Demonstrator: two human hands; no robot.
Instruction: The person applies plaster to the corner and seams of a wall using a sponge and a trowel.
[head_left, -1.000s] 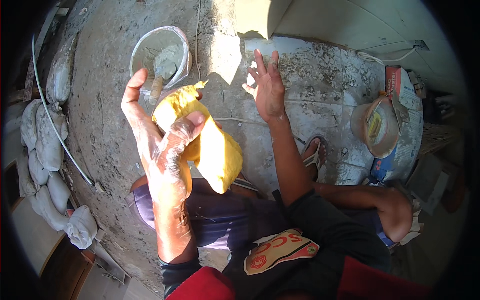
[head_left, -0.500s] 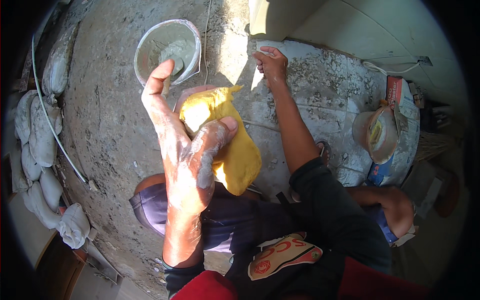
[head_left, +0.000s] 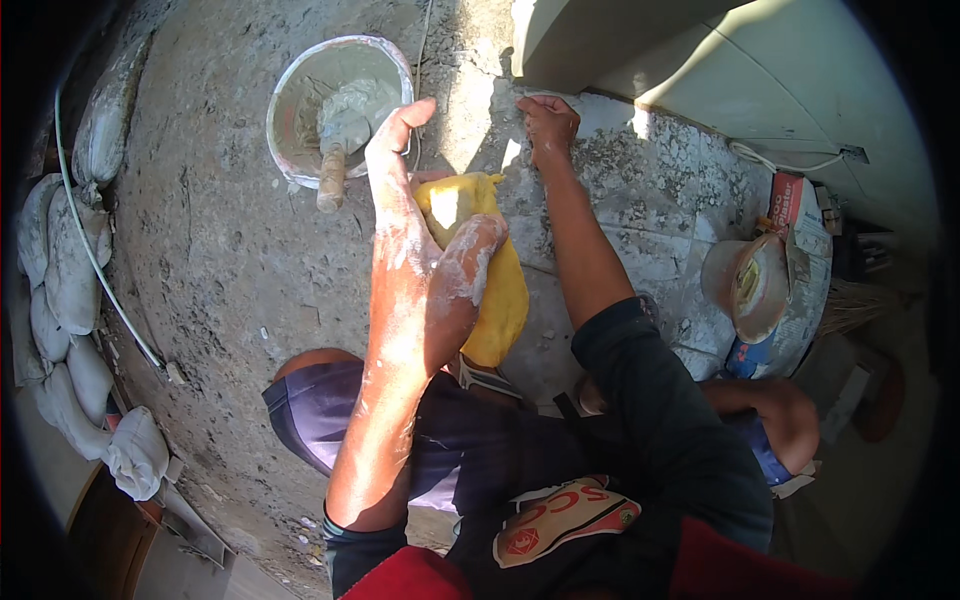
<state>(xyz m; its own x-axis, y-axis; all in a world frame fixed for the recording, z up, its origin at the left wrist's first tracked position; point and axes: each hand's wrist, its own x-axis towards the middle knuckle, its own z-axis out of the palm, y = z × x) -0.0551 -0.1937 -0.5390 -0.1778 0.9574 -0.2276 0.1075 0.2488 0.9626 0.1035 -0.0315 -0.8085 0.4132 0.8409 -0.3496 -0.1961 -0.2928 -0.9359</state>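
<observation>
1. Rough grey concrete floor (head_left: pixel 215 290) gives a wide passage between the stacked white sacks (head_left: pixel 72 270) and the bare left hand (head_left: pixel 425 265); a thin pale cable (head_left: pixel 98 266) runs beside the sacks.
2. The round, white-rimmed bucket (head_left: pixel 296 85) blocks the way ahead; a tan cylindrical trowel handle (head_left: pixel 331 182) juts over its near rim.
3. A narrow gap separates the soft yellow block (head_left: pixel 504 305) from the bare right hand (head_left: pixel 549 130).
4. The pale grey-green wall (head_left: pixel 790 100) bars passage beyond that hand; a round pinkish tub (head_left: pixel 721 275) obstructs farther right.

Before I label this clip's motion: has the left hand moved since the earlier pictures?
Yes, the left hand has moved rightward relative to the bucket.
</observation>
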